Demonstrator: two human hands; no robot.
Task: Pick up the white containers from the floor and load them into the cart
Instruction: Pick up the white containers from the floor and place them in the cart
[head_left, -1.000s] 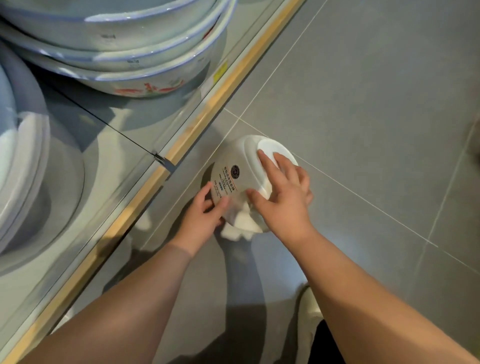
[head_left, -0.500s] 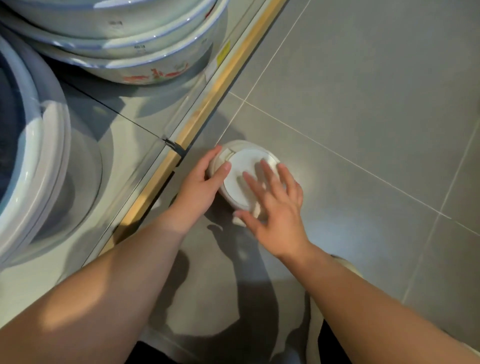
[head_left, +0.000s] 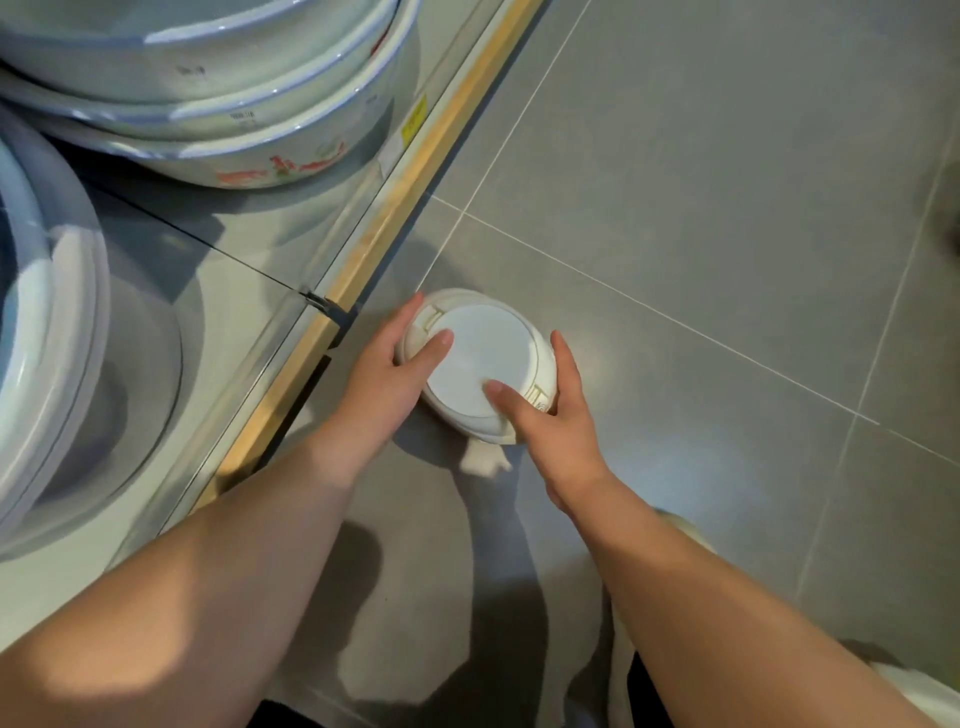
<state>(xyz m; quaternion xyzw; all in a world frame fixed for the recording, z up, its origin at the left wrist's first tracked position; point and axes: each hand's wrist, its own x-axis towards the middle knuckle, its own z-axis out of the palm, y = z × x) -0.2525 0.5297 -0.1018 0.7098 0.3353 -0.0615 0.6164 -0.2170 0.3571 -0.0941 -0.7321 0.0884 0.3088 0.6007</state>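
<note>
The left hand (head_left: 387, 374) clasps the near-shelf side of the round white lidded plastic container (head_left: 480, 364) resting on the grey tiled floor (head_left: 727, 208), which looks light, rigid and smooth, best gripped by opposite walls, while the right hand (head_left: 553, 415) clasps its other side, thumb on the lid.

- Dim, cool indoor light; a soft bright patch on the grey floor (head_left: 727, 260) right of the white container (head_left: 483, 364)
- Dark shadows of arms pool toward the bottom edge
- Warm highlight on the left forearm (head_left: 156, 613)
- Wide-angle bending of the stacked basins (head_left: 208, 93); slight overall softness
</note>
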